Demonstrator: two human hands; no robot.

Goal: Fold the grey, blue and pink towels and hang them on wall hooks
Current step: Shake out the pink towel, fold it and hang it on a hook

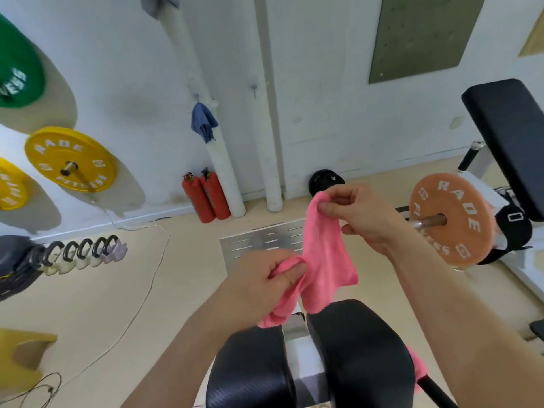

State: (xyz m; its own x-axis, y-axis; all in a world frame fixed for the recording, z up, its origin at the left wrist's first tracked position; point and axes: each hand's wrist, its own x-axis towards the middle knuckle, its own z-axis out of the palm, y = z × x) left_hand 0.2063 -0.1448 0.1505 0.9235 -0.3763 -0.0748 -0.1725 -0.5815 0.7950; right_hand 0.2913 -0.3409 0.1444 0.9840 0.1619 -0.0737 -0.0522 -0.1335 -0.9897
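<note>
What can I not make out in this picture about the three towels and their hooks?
Head view only:
- grey towel: cut off by the top edge; its hook is out of frame.
- blue towel: its hook is small, blurred and partly under the cloth.
- pink towel: bunched in the left hand and right hand; its lower end passes behind the black pad, so its folds are unclear.

One head-worn view (wide-angle) looks forward and down toward the wall (pixel 323 98). Left hand (pixel 265 275) and right hand (pixel 362 219) are close below.
</note>
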